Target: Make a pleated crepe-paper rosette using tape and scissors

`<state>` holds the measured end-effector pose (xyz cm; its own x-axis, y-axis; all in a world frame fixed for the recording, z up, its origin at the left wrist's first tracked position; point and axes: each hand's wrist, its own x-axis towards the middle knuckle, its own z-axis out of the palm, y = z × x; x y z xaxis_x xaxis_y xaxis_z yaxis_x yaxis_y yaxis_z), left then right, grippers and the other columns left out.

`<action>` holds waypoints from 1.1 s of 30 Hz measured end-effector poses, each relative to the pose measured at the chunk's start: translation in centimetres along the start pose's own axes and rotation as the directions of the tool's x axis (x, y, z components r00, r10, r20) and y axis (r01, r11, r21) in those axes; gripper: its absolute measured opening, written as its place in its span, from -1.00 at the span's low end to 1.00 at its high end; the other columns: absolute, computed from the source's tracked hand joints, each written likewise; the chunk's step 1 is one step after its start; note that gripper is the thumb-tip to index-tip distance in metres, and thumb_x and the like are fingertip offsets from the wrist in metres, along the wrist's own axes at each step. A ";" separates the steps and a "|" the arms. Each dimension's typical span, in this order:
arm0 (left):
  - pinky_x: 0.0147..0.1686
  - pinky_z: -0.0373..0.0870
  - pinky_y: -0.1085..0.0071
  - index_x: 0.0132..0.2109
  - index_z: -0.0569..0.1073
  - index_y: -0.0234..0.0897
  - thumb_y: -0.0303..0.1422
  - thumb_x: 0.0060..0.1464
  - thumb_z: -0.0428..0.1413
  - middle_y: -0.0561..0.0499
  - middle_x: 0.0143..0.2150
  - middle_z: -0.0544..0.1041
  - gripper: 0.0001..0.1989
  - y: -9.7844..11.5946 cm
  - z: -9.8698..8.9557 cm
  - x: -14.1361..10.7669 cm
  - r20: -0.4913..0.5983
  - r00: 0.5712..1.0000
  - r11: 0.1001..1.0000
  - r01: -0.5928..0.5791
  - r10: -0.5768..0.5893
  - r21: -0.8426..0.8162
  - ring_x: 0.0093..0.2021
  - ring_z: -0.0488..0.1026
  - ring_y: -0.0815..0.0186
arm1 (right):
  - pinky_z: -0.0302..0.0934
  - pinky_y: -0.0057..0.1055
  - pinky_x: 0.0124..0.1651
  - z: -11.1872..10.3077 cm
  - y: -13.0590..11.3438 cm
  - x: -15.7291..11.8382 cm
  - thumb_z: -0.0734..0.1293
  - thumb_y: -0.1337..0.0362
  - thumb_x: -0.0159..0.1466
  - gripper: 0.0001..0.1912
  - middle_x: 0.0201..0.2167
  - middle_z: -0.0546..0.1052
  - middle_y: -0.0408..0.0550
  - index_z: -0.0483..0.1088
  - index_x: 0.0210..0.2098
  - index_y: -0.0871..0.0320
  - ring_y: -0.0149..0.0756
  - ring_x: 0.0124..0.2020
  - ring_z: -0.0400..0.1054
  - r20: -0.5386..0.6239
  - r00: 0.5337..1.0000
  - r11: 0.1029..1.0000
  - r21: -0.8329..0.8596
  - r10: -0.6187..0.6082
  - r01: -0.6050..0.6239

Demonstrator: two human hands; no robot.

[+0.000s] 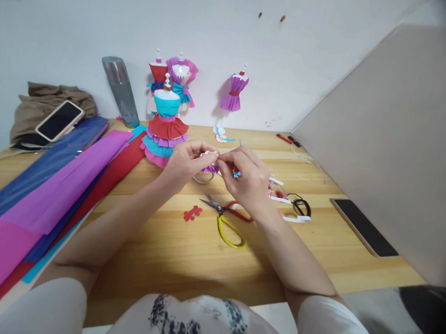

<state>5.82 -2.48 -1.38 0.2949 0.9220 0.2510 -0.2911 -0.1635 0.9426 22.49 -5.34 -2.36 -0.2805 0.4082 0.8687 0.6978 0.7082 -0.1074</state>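
Both hands meet above the middle of the table. My left hand [187, 164] pinches a small ruffled piece [210, 167], whitish on top and purple below. Against its right side, my right hand [245, 175] has thumb and forefinger pressed together; whatever lies between those fingertips is too small to make out. Below the hands lie scissors [220, 212] with one yellow and one red handle, their blades apart. Small red paper pieces [192, 214] are to the left of the scissors. A ring-shaped roll [203, 178] sits partly beneath the ruffled piece.
Mini dress forms [167, 104] in crepe paper stand behind my left hand, another [235, 93] farther right. Long crepe paper sheets [76, 179], a phone [61, 120], cloth [54, 101] and a bottle [121, 92] occupy the left. White strips [297, 219] and a dark phone [364, 227] lie right.
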 end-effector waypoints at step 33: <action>-0.29 0.43 0.42 -0.40 0.50 -0.37 -0.49 0.13 0.18 -0.06 -0.39 0.54 -0.87 1.0 0.2 0.1 0.038 0.948 0.869 0.304 -0.315 -0.391 -0.35 0.49 0.33 | 0.29 -0.37 -0.37 -0.5 -0.8 0.1 0.33 0.43 0.35 -0.84 -0.32 0.56 -0.06 0.49 -0.13 0.10 -0.35 -0.47 0.38 -0.040 0.999 0.991 0.134 -0.016 0.022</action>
<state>5.75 -2.66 -0.34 0.4062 0.9124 -0.0502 -0.5188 0.2755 0.8093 22.27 -6.13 -1.91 -0.2655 0.3734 0.8888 0.5969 0.7877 -0.1526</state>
